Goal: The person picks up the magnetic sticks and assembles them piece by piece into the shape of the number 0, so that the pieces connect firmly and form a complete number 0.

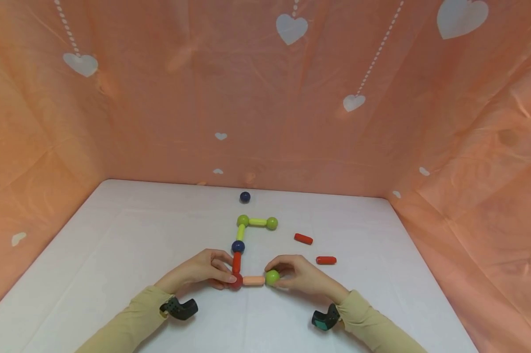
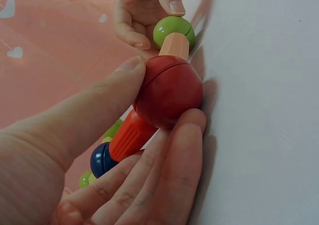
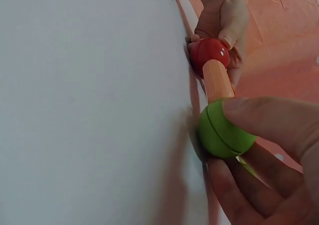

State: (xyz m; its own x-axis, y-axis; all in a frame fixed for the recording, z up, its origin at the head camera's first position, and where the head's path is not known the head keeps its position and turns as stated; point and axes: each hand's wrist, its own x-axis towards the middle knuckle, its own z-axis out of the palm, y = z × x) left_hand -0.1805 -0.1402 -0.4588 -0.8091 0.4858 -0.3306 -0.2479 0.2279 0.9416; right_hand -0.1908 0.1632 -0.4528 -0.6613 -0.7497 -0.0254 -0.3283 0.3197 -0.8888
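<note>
You can read no text, label, brand, number or written sign in any of your three views, head or either wrist.

Left wrist view: red rod (image 2: 130, 136), blue ball (image 2: 101, 160) partly hidden; head view: sleeves (image 1: 129, 318) cut off by bottom edge.

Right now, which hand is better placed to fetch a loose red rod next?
Probably the right hand: a loose red rod lies close to it, while the left hand is farther off, holding the red ball. The right must release its green ball first.
</note>
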